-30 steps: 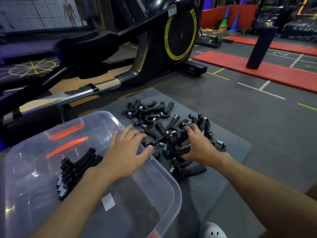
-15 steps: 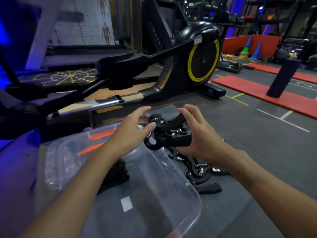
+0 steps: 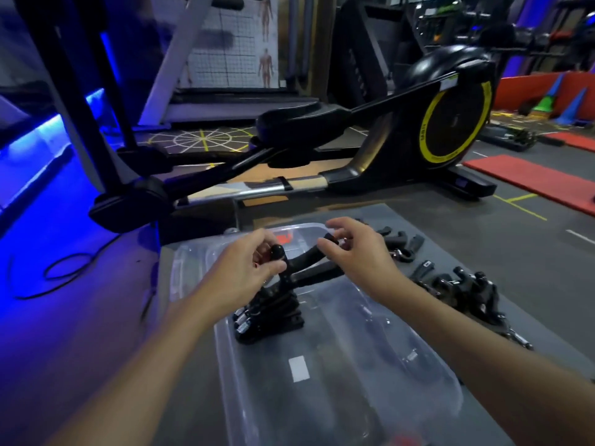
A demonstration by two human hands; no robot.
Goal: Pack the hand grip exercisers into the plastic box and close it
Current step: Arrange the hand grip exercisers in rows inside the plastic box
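Observation:
A clear plastic box (image 3: 428, 371) stands on the floor in front of me. Inside it, at the far left, lies a row of black hand grip exercisers (image 3: 270, 312) with silver springs. Both hands hold a black exerciser (image 3: 306, 267) above that row: my left hand (image 3: 248, 268) grips one end, my right hand (image 3: 357, 255) pinches the other handle. A loose pile of black exercisers (image 3: 463, 288) lies on the grey mat to the right of the box. The box's lid, clear with orange clips (image 3: 285, 238), lies behind the box.
A black elliptical trainer with a yellow-ringed flywheel (image 3: 450, 130) stands just behind the mat. A black cable (image 3: 64, 268) loops on the blue-lit floor at the left. Red mats (image 3: 528, 178) and cones lie far right.
My hands picked an exerciser out of the pile on the right, lifted it and carried it left over the box. The view swung left and up.

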